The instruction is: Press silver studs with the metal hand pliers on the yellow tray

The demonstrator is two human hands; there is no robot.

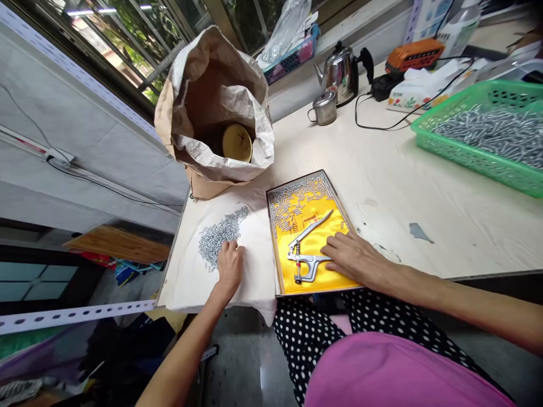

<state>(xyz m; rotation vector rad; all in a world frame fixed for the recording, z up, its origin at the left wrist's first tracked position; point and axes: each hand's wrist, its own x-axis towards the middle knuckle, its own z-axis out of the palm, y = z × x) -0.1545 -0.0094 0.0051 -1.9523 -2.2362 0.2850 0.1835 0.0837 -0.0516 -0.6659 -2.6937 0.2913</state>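
My left hand [231,263] is at the near right edge of a pile of small grey metal pins [219,236] on a white cloth [258,254]. Its fingers are curled together, and whatever they pinch is hidden. My right hand [352,254] lies over the lower handle of silver hand pliers [311,264] with a spring and a red part, its fingers bent around the handle's end. The pliers rest on yellow cloth inside a shallow dark-edged tray [272,243]. Many loose metal pieces [292,200] are spread across the tray's far end.
A large paper sack [250,175] with a yellow cup [237,143] inside stands behind the pile. A green basket [470,155] of metal screws is at right. A steel mug [326,110], kettle [345,76] and black cable [390,128] sit at the back.
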